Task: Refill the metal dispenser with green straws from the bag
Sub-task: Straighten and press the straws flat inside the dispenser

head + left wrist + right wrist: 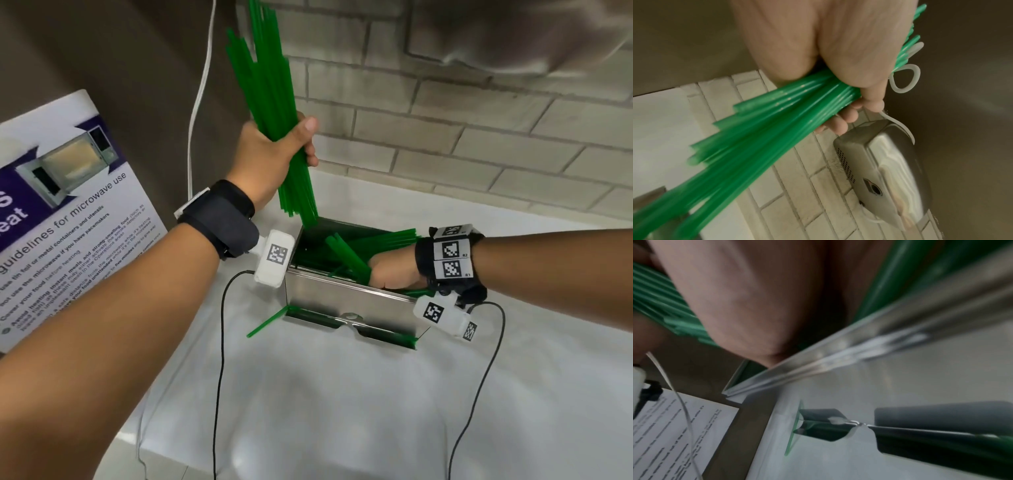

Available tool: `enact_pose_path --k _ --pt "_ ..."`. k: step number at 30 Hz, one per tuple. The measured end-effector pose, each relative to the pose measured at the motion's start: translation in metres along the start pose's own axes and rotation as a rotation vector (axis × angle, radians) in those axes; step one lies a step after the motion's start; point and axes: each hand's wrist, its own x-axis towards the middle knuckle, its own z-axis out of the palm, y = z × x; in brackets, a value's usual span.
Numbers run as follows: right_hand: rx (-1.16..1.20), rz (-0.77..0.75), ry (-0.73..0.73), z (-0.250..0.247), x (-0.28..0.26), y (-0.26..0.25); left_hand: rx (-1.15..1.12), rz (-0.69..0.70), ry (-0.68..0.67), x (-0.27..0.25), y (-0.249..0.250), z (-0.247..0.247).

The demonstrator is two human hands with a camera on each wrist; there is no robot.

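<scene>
The left hand (274,154) is clamping its grip around a bundle of green straws (270,102), lower ends entering the open metal dispenser (346,301) on the white surface (342,411). The right hand (394,270) is reaching inside among loose straws; its grip cannot be determined. The sign (68,219) is reading "guidelines for microwave use".

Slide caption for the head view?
Left hand holds green straws above the metal dispenser; right hand reaches inside.
</scene>
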Motion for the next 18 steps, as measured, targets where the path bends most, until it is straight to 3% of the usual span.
enact_pose_path --k 7,13,18 --pt "-0.107 0.006 0.025 -0.01 -0.007 -0.01 0.058 -0.084 -0.09 -0.01 -0.017 0.009" --pt "0.131 -0.145 0.082 -0.024 -0.014 0.01 0.123 -0.064 -0.239 -0.009 -0.018 0.03" --pt "0.382 -0.166 0.037 -0.033 -0.028 0.038 0.295 -0.048 -0.513 -0.012 -0.021 0.044"
